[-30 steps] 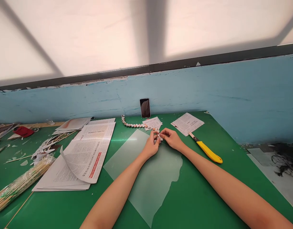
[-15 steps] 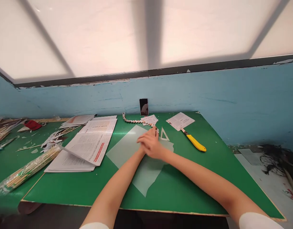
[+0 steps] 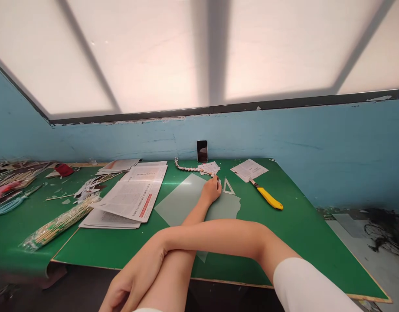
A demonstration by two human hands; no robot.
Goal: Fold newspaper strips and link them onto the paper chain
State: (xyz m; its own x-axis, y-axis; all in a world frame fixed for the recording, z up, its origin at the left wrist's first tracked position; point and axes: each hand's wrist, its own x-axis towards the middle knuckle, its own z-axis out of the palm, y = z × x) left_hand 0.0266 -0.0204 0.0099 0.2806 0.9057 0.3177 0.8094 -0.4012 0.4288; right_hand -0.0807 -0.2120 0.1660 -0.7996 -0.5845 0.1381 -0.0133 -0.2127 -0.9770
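Note:
My left hand (image 3: 212,189) rests on a translucent sheet (image 3: 183,197), its fingers closed at the near end of a zigzag folded-paper chain (image 3: 188,169). The fingers hide the exact grip. Right beside this hand lies a small white set square (image 3: 227,186). My right arm crosses over my left arm, and my right hand (image 3: 132,273) is wrapped around the left arm near the elbow, with its fingertips partly hidden at the bottom edge.
A yellow-handled knife (image 3: 269,198) touches a square of printed paper (image 3: 250,170). A phone (image 3: 202,151) leans against the wall. To the left are newspapers (image 3: 134,195), bagged bamboo sticks (image 3: 61,221), blue-handled scissors (image 3: 12,204) and a red item (image 3: 64,170).
My right hand has left my left hand and come back across to the left arm near the elbow. The left hand stays by the paper chain. The view has shifted slightly.

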